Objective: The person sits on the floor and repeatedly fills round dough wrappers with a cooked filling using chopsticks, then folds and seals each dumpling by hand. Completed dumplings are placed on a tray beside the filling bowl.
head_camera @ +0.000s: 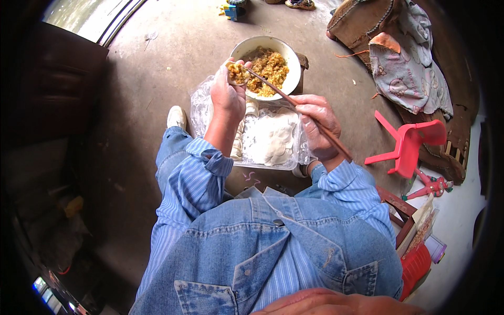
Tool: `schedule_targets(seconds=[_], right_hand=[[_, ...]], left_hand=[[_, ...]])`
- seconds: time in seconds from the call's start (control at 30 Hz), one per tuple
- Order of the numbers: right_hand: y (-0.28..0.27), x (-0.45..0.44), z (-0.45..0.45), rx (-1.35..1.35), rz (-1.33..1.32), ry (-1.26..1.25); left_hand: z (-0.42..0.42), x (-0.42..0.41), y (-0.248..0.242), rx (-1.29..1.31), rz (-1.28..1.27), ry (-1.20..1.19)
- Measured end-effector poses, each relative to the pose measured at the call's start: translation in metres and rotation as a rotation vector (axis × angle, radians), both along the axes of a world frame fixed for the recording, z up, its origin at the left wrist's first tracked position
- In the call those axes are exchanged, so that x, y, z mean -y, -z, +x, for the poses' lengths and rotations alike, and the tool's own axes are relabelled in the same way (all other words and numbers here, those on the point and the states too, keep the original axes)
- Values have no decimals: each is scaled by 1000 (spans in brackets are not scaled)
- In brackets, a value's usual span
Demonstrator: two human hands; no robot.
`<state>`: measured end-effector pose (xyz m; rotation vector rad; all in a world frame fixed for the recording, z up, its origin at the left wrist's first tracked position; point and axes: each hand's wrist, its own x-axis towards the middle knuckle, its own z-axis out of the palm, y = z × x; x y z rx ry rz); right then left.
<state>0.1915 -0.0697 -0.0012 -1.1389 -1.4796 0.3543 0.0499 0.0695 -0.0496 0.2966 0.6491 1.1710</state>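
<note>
My left hand (228,94) cups a dough wrapper (238,82) topped with yellow-brown filling. In my right hand (321,124) is a pair of wooden chopsticks (275,88), their tips touching the filling at the wrapper. A white enamel bowl (293,75) of chopped filling (273,69) sits just beyond, partly behind my left hand and the chopsticks. Below it, a clear plastic tray (267,167) holds a pile of flat dough wrappers (279,138). Folded dumplings (237,143) line its left side, partly hidden by my left forearm.
Plastic film (201,104) spreads at the tray's left. A small wooden stool (302,63) shows beside the bowl. To the right are a red child's chair (411,145), a toy figure (433,185) and a brown sofa (354,23) with a printed cloth (405,86). A toy vehicle (232,11) lies ahead.
</note>
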Motion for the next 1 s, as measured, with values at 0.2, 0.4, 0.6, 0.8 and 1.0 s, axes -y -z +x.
schedule_targets(seconds=[0.2, 0.4, 0.6, 0.8, 1.0], right_hand=[[-2, 0, 7, 45, -43, -31], [-7, 2, 8, 49, -27, 8], [-7, -2, 1, 76, -48, -79], [-3, -2, -1, 93, -13, -66], [-5, 0, -2, 139, -17, -58]], left_hand=[[0, 4, -9, -40, 13, 68], [-1, 1, -10, -29, 12, 45], [0, 2, -7, -12, 51, 9], [-1, 1, -7, -18, 70, -38], [0, 1, -9, -41, 68, -41]])
